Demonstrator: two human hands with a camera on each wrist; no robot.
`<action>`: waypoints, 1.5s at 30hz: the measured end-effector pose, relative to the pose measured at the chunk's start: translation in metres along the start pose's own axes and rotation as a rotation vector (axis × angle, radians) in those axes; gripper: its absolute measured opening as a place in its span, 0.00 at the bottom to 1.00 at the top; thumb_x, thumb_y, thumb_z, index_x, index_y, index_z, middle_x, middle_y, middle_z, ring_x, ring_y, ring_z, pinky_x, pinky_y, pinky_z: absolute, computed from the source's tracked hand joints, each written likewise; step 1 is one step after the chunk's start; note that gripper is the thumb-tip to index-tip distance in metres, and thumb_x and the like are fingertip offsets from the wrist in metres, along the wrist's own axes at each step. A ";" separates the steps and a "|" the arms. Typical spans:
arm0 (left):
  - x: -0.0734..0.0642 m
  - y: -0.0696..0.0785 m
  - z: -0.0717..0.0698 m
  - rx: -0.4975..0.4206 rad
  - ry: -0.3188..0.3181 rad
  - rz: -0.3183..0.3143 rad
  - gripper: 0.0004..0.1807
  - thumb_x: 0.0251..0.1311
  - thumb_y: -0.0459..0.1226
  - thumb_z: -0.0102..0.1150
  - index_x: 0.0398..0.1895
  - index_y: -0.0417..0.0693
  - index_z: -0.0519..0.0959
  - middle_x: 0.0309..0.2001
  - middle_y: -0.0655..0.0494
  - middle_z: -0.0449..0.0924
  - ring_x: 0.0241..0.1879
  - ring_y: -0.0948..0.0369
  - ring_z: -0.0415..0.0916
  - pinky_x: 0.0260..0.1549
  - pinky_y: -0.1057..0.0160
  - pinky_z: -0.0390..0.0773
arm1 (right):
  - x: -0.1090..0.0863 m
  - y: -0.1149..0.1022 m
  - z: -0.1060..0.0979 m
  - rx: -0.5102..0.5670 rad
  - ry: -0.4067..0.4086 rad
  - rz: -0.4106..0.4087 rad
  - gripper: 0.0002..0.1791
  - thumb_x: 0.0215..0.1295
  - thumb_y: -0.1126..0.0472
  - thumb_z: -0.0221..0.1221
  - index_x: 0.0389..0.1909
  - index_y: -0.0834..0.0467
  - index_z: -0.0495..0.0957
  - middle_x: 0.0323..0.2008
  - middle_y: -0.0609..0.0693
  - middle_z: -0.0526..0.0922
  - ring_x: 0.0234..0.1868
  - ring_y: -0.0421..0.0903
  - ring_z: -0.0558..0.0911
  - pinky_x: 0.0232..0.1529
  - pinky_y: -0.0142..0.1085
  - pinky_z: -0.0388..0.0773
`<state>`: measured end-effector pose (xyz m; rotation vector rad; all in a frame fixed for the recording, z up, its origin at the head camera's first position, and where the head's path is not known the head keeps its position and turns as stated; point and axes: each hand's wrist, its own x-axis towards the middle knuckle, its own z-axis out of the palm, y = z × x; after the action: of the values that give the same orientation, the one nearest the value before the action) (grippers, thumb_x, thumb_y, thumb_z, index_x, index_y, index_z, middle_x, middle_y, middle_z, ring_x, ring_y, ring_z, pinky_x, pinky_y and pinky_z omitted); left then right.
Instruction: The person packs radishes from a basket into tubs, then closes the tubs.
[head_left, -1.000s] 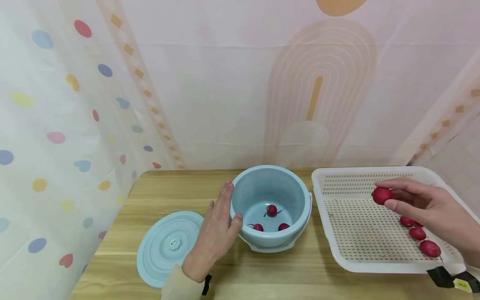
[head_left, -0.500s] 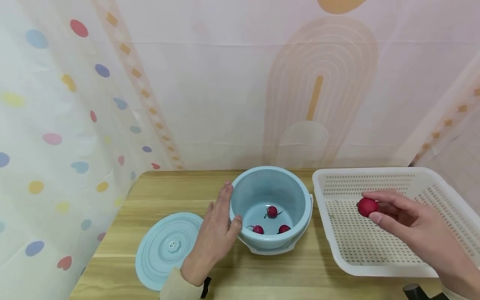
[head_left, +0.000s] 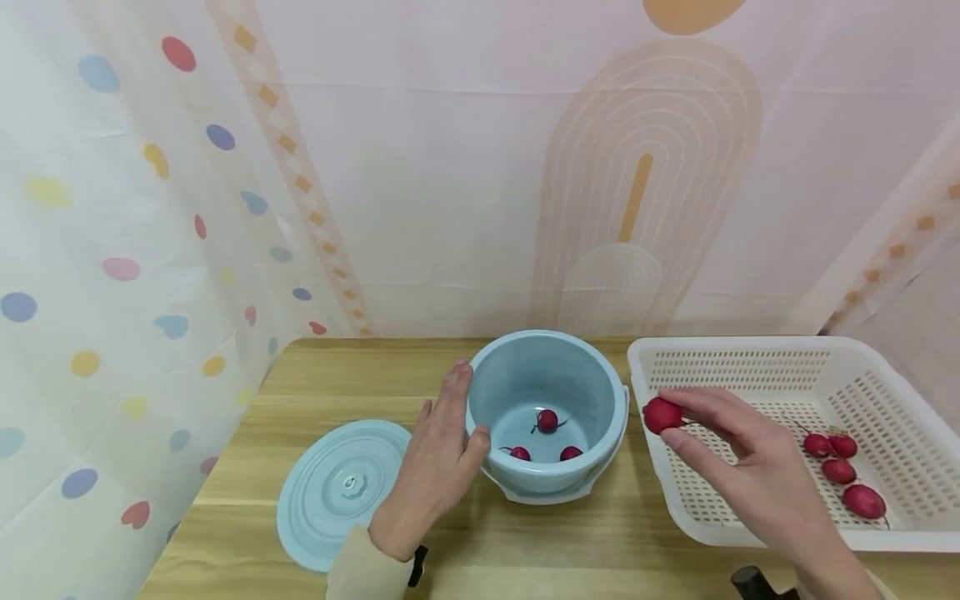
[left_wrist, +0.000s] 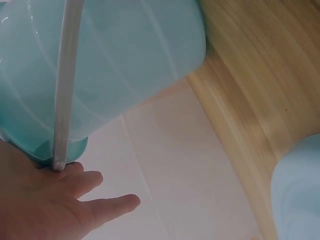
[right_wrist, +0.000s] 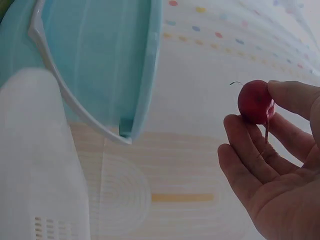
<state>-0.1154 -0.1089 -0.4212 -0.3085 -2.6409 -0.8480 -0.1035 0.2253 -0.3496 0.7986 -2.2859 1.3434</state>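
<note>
My left hand rests against the left side of a light blue bucket, fingers fairly straight along its rim. In the left wrist view the bucket's pale handle crosses near the fingers. Three red radishes lie inside the bucket, one radish near the middle of its floor. Between thumb and fingertips my right hand pinches another radish, held above the left rim of a white basket. Its thin root hangs down in the right wrist view. Several radishes lie in the basket's right part.
A round light blue lid lies on the wooden table left of the bucket, partly behind the left hand. A patterned cloth hangs behind the table and along its left side.
My right hand has carried the pinched radish leftward, from over the basket's middle to its left rim, nearer the bucket. The left hand has stayed at the bucket.
</note>
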 end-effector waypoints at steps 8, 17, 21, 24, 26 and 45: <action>0.001 -0.001 0.001 0.001 -0.002 -0.003 0.40 0.70 0.44 0.46 0.83 0.41 0.52 0.83 0.51 0.50 0.80 0.52 0.51 0.71 0.31 0.56 | 0.010 0.002 0.035 -0.094 0.040 -0.180 0.31 0.51 0.74 0.74 0.58 0.54 0.85 0.50 0.45 0.87 0.52 0.36 0.83 0.58 0.23 0.74; 0.002 -0.002 0.001 0.004 -0.002 0.000 0.41 0.69 0.44 0.47 0.83 0.41 0.52 0.83 0.49 0.51 0.80 0.51 0.52 0.71 0.31 0.56 | 0.014 0.007 0.062 -0.142 0.047 -0.258 0.20 0.63 0.60 0.71 0.57 0.54 0.85 0.50 0.46 0.88 0.51 0.44 0.86 0.58 0.22 0.74; 0.002 -0.002 0.002 0.005 -0.001 0.007 0.41 0.69 0.44 0.46 0.83 0.41 0.52 0.83 0.50 0.50 0.80 0.51 0.52 0.70 0.30 0.56 | 0.016 0.009 0.071 -0.197 0.052 -0.305 0.24 0.75 0.43 0.56 0.55 0.57 0.85 0.50 0.48 0.88 0.51 0.46 0.87 0.60 0.22 0.73; 0.001 -0.002 0.002 0.003 0.001 0.009 0.40 0.69 0.44 0.46 0.83 0.41 0.52 0.83 0.50 0.51 0.80 0.51 0.52 0.70 0.30 0.56 | 0.016 0.011 0.076 -0.248 0.052 -0.312 0.27 0.76 0.39 0.52 0.55 0.56 0.86 0.51 0.47 0.88 0.52 0.47 0.86 0.59 0.25 0.75; 0.001 -0.003 0.002 0.003 0.000 0.010 0.40 0.70 0.44 0.46 0.83 0.41 0.52 0.83 0.51 0.50 0.80 0.51 0.52 0.70 0.30 0.56 | 0.017 0.012 0.079 -0.275 0.050 -0.307 0.29 0.76 0.38 0.50 0.54 0.56 0.86 0.50 0.47 0.88 0.52 0.47 0.86 0.57 0.32 0.79; 0.002 -0.005 0.002 -0.006 0.000 0.009 0.40 0.69 0.44 0.46 0.83 0.41 0.52 0.83 0.51 0.50 0.79 0.50 0.55 0.70 0.29 0.57 | 0.018 0.018 0.088 -0.488 -0.132 -0.100 0.26 0.69 0.49 0.65 0.64 0.56 0.82 0.62 0.55 0.83 0.71 0.63 0.72 0.66 0.67 0.66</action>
<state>-0.1192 -0.1116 -0.4246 -0.3218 -2.6357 -0.8532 -0.1320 0.1495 -0.3934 0.8319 -2.4846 0.6575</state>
